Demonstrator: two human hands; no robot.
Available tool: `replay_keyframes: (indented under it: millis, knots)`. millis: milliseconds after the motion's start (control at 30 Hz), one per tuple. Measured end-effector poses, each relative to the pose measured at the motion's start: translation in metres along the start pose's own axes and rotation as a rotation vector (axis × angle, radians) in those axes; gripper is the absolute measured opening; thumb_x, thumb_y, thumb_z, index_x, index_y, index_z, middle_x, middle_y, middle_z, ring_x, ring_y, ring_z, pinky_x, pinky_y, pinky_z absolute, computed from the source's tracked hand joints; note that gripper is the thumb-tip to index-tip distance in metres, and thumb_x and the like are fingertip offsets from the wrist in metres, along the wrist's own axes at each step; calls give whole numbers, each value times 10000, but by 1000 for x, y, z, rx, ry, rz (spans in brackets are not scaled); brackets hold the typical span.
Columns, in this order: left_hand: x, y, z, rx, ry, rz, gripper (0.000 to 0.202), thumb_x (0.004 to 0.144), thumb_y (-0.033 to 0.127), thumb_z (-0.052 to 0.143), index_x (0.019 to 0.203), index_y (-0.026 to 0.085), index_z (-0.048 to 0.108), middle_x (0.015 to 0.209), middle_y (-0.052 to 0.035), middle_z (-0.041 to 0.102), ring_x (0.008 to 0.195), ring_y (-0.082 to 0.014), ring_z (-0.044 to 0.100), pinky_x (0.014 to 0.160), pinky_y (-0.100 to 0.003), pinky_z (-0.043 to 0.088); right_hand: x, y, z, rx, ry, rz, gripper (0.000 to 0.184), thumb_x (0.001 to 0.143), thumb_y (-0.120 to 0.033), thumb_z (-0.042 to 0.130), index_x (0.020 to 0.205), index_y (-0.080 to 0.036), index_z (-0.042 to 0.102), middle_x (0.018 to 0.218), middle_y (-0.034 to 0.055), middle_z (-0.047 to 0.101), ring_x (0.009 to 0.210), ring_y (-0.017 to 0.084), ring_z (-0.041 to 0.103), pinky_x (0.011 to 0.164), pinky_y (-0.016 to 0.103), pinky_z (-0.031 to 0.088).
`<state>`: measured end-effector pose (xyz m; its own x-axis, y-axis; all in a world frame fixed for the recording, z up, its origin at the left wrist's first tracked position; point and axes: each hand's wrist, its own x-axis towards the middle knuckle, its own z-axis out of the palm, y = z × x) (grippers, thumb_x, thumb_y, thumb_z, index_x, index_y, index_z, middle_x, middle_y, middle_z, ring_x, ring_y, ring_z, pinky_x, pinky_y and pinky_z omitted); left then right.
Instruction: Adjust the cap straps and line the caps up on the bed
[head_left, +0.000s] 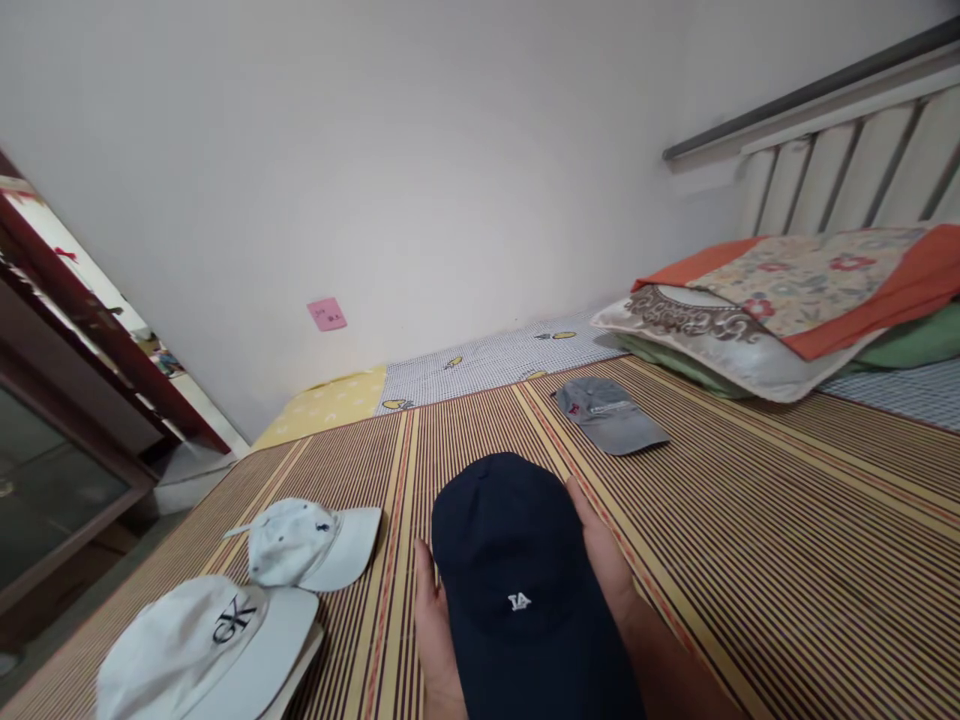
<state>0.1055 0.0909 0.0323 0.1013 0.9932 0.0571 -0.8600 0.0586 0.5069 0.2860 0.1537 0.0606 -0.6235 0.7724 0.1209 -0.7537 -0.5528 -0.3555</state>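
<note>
A dark navy baseball cap (517,540) with small white letters on its front is held up before me, brim toward me. My left hand (433,620) grips its left side, and my right hand (611,560) clasps the right side; most fingers are hidden beneath or behind the cap. To the left, a pale cap with a small dark emblem (311,545) lies on the striped mat. Nearer to me sits a white cap with dark letters (202,650). Farther off, right of centre, rests a grey cap (609,415).
The striped mat (465,430) covers a bed against a white wall. Pillows (712,330) and an orange-edged floral cloth (817,275) are piled at the right, near a white radiator (847,170). A pink note (327,314) is on the wall. A doorway stands at the left.
</note>
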Motion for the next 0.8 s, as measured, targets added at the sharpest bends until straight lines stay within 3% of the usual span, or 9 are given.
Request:
replay_keyframes:
  millis: [133,300,433,600,700,800]
  knots:
    - [1,1,-5,0,-9,-4,660,1050,673,268,1537,307,520,1573,-34,550,1543,-282,344,1277,-487,263,-1,-4,1,11,0,18,681,1028,-673,323,1347,-199,694,1458,96,675,1485,256,484,1274,535,283]
    - [6,1,-13,-17,-94,-61,612,1065,637,248,1509,344,553,1535,-34,590,1524,-267,377,1284,-483,218,-3,-6,18,61,50,38,796,1035,-684,181,1154,-189,793,1330,114,756,1459,269,515,1264,534,298]
    - [8,2,-19,-21,-147,-118,647,1072,629,189,1510,324,554,1525,-55,599,1512,-270,401,1290,-505,171,-2,-5,15,38,37,33,748,1016,-696,262,1223,-183,766,1407,132,708,1465,301,505,1261,579,282]
    - [9,9,-34,-32,-183,-110,641,1098,557,155,1503,277,566,1462,-69,658,1507,-241,415,1291,-468,180,1,-2,-3,-14,27,-9,691,950,-748,392,1330,-267,711,1474,72,666,1482,298,485,1260,551,297]
    - [7,18,-47,-15,-151,-57,628,1104,491,139,1533,239,522,1459,-75,660,1480,-233,460,1278,-430,236,3,4,-3,-12,43,-11,703,971,-719,386,1378,-226,677,1469,100,666,1489,308,475,1258,588,281]
    - [4,26,-55,5,-104,28,610,1089,406,105,1575,270,448,1454,-40,664,1454,-242,501,1263,-459,296,5,8,2,-44,75,-72,659,1011,-646,366,1408,-205,652,1453,111,677,1487,285,482,1263,585,277]
